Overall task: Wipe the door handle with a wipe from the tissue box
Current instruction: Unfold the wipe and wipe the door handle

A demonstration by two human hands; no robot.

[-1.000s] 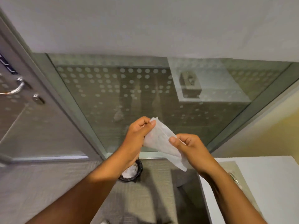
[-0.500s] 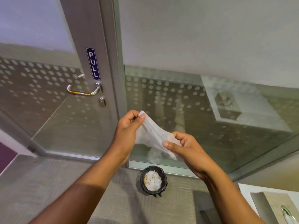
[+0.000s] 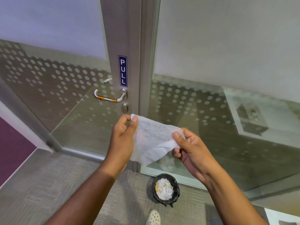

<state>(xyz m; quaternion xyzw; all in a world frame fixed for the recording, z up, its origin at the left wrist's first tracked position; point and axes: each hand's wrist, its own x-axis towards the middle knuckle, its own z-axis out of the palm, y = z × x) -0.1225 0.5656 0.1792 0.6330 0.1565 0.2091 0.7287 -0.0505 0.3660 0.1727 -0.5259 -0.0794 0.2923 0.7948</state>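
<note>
A white wipe (image 3: 152, 140) hangs spread between both hands in front of a glass door. My left hand (image 3: 121, 138) pinches its upper left corner and my right hand (image 3: 190, 150) pinches its right edge. The chrome door handle (image 3: 109, 96) sits on the metal door frame above and left of my left hand, under a blue PULL sign (image 3: 122, 70), with a round lock (image 3: 124, 108) just below it. The hands are a short way below the handle and do not touch it. The tissue box is not in view.
A small black bin (image 3: 165, 190) filled with crumpled white tissues stands on the grey carpet by the glass wall. My shoe tip (image 3: 153, 217) shows at the bottom. A white table corner (image 3: 282, 218) lies at the bottom right. Dotted frosted glass panels flank the frame.
The view has swung left, bringing the door handle from the far left edge toward the middle. The wipe has been opened wider between the two hands.
</note>
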